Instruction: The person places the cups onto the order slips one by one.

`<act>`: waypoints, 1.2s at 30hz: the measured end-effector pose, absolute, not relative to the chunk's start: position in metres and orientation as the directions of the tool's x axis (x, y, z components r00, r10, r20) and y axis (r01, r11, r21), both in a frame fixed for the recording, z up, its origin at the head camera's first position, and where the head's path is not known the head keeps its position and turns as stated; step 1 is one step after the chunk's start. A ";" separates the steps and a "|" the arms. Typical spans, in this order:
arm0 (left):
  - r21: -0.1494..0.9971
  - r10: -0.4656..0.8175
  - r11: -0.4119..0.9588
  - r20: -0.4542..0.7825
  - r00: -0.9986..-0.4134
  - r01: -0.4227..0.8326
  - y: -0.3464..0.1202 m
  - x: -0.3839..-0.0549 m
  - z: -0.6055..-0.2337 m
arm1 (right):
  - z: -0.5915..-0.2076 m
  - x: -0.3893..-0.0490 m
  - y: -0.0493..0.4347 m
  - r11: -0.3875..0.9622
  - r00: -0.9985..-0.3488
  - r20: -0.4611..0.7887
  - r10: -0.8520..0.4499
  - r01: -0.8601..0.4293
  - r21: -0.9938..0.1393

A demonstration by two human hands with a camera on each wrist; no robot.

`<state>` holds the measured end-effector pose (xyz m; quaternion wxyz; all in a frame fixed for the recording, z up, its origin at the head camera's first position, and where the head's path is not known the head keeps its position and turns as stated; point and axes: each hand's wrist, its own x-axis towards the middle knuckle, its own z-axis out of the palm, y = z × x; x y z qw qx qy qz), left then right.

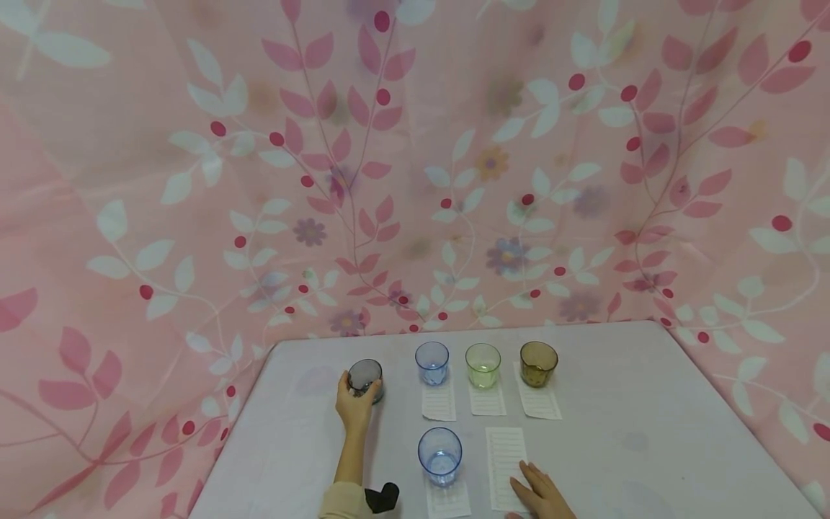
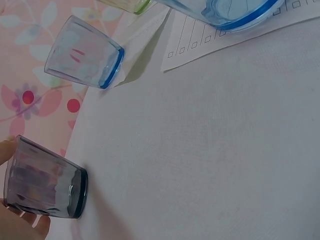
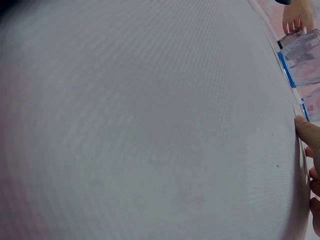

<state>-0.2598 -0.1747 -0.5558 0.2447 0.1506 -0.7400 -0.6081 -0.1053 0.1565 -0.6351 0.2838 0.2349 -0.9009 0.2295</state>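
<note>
My left hand (image 1: 355, 408) holds a dark grey glass tumbler (image 1: 366, 375) at the back left of the table, thumb and fingers around its sides. In the left wrist view the grey tumbler (image 2: 47, 182) is upright, its base right at the white cloth. The right hand (image 1: 543, 496) rests at the front with fingers extended over the lower right edge of a printed paper strip (image 1: 506, 458). Just left of that strip, a blue glass (image 1: 441, 454) stands on another paper strip (image 1: 449, 502).
Along the back stand a blue glass (image 1: 432, 362), a green glass (image 1: 483, 365) and an amber glass (image 1: 538, 364), each at the far end of its own paper strip. A pink floral curtain (image 1: 415, 180) hangs behind the white-covered table (image 1: 648, 425).
</note>
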 end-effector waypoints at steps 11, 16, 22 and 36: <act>0.974 -0.523 0.223 0.159 -0.837 0.046 -0.177 -0.260 -0.559 | -0.634 -0.106 0.161 0.782 -0.708 0.627 -0.324 -0.574 -0.244; 0.974 -0.517 0.221 0.153 -0.842 0.041 -0.178 -0.260 -0.560 | -0.628 -0.110 0.164 0.778 -0.715 0.594 -0.369 -0.587 -0.224; 0.980 -0.509 0.194 0.144 -0.848 0.050 -0.178 -0.258 -0.559 | -0.627 -0.112 0.166 0.780 -0.710 0.595 -0.377 -0.589 -0.209; 0.979 -0.515 0.197 0.144 -0.845 0.047 -0.179 -0.260 -0.566 | -0.626 -0.114 0.171 0.761 -0.716 0.591 -0.371 -0.599 -0.249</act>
